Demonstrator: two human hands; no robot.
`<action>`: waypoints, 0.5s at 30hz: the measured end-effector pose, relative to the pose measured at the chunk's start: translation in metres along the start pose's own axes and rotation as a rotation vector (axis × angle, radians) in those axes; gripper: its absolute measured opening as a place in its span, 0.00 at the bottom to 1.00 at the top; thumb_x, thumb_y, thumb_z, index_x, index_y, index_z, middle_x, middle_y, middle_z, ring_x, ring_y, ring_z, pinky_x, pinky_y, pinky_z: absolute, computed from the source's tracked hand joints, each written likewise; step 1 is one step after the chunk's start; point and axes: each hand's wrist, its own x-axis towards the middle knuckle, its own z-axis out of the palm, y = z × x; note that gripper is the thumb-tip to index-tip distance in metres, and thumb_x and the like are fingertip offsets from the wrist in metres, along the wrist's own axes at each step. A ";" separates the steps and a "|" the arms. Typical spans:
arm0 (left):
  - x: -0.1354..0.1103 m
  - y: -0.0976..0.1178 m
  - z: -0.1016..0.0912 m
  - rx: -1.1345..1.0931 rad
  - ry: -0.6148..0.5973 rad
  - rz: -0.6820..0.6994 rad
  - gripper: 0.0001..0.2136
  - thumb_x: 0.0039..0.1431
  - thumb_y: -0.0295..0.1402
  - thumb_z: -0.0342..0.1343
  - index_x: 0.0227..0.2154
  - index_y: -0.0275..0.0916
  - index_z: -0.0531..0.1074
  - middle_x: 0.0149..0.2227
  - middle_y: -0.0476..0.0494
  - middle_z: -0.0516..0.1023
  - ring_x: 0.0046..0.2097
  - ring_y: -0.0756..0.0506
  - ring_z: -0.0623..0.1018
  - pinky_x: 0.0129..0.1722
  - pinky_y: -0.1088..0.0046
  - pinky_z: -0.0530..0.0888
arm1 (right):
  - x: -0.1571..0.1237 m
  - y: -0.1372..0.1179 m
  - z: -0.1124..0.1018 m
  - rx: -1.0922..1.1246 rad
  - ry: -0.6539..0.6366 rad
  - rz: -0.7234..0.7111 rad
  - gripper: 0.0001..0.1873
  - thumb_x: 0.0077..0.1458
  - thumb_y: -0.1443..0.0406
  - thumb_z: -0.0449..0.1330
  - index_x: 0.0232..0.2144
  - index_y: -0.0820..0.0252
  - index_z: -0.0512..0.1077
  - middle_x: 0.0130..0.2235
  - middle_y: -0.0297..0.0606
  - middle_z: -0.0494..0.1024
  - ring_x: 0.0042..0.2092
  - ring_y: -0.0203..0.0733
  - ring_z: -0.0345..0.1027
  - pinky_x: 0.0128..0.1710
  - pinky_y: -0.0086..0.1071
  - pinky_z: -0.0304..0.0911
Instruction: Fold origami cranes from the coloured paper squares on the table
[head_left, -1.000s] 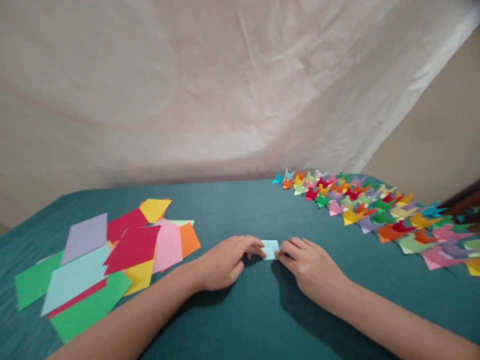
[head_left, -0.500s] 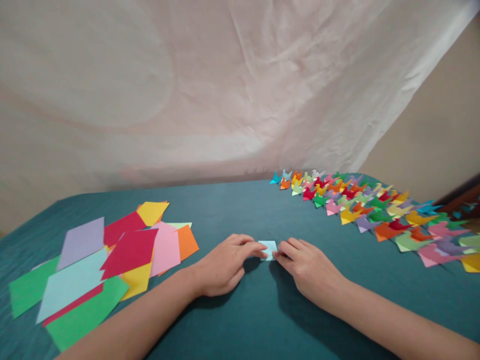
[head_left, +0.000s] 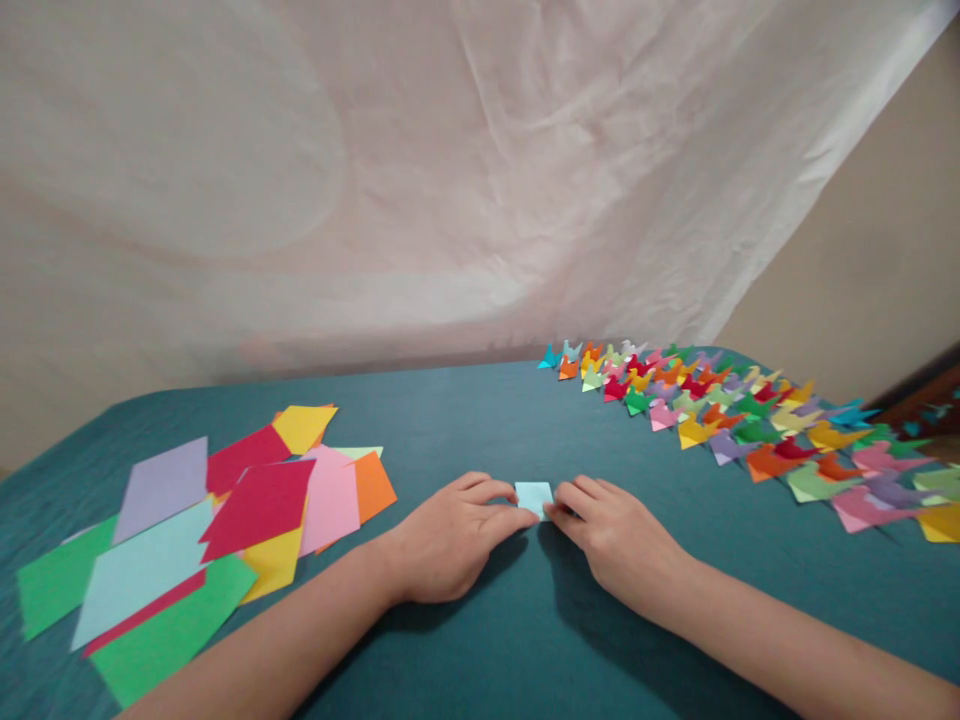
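A small folded piece of light blue paper (head_left: 534,496) lies flat on the teal tablecloth (head_left: 487,420) in front of me. My left hand (head_left: 450,535) presses on its left edge with curled fingers. My right hand (head_left: 611,535) presses on its right edge, fingertips against the paper. Both hands rest on the cloth, and only the top of the paper shows between them.
A loose pile of coloured paper squares (head_left: 202,530) lies on the left of the table. Several rows of small folded paper figures (head_left: 750,420) in many colours run along the right side. A pale cloth backdrop (head_left: 450,170) hangs behind the table.
My left hand's fingers have slid slightly down and right along the paper's edge, and the view has shifted a little; the paper stays in place.
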 end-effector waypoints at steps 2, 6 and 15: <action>0.000 0.000 -0.002 -0.035 -0.012 -0.023 0.23 0.51 0.21 0.46 0.52 0.37 0.62 0.47 0.38 0.71 0.52 0.42 0.66 0.53 0.64 0.62 | -0.001 -0.001 0.000 0.003 -0.006 0.007 0.07 0.55 0.72 0.57 0.37 0.64 0.73 0.34 0.38 0.70 0.35 0.41 0.59 0.33 0.35 0.55; 0.000 0.000 -0.005 -0.093 -0.018 -0.062 0.23 0.50 0.21 0.46 0.51 0.36 0.63 0.46 0.37 0.70 0.51 0.43 0.66 0.53 0.66 0.62 | -0.004 -0.002 0.000 0.027 0.009 0.010 0.12 0.55 0.73 0.57 0.42 0.63 0.71 0.36 0.40 0.70 0.36 0.42 0.59 0.34 0.34 0.55; 0.004 0.003 -0.011 -0.114 -0.041 -0.097 0.24 0.47 0.18 0.47 0.49 0.37 0.65 0.42 0.40 0.71 0.47 0.44 0.67 0.51 0.66 0.63 | -0.002 -0.003 -0.008 -0.030 -0.023 0.009 0.15 0.53 0.73 0.58 0.44 0.61 0.71 0.35 0.40 0.71 0.36 0.42 0.60 0.32 0.34 0.53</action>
